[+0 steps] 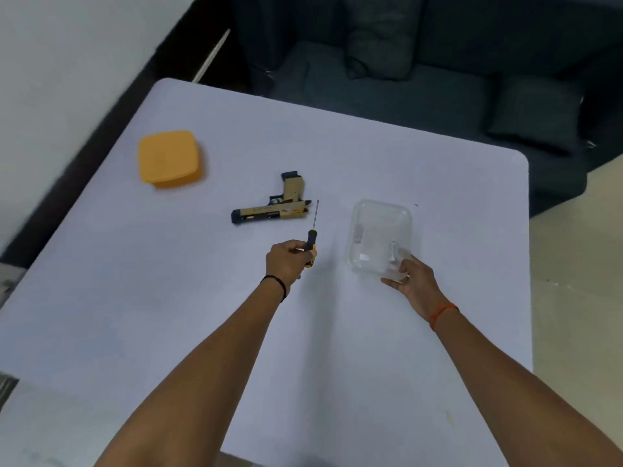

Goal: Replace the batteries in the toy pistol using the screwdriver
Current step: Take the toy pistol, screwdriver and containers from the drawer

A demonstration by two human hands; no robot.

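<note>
two bare hands reach out over a white table (337,382). the left hand (286,261) is closed around the black and yellow handle of a screwdriver (312,242), with the thin shaft pointing away from the person; its tip ends just beside the rear of the toy pistol (273,205), and the blur makes it hard to say whether the two touch. the pistol lies flat on its side near the middle of the table, tan and black, barrel pointing left and grip pointing toward the far edge. no hand is on it.

the right hand (409,278) grips the near corner of a clear plastic container (381,241), thumb over the rim and fingers under or behind the wall. the container is see-through and smeared by glare, so its contents cannot be made out; a few pale shapes show inside, but they may be reflections.

an orange lid (168,158) rests well apart on the far left of the table. a black band (279,286) circles the left wrist and an orange thread (441,313) the right. beyond the table a dark sofa (438,79) with cushions is dim and partly cut off by the top and right edges. both forearms run out of the bottom of the view.
</note>
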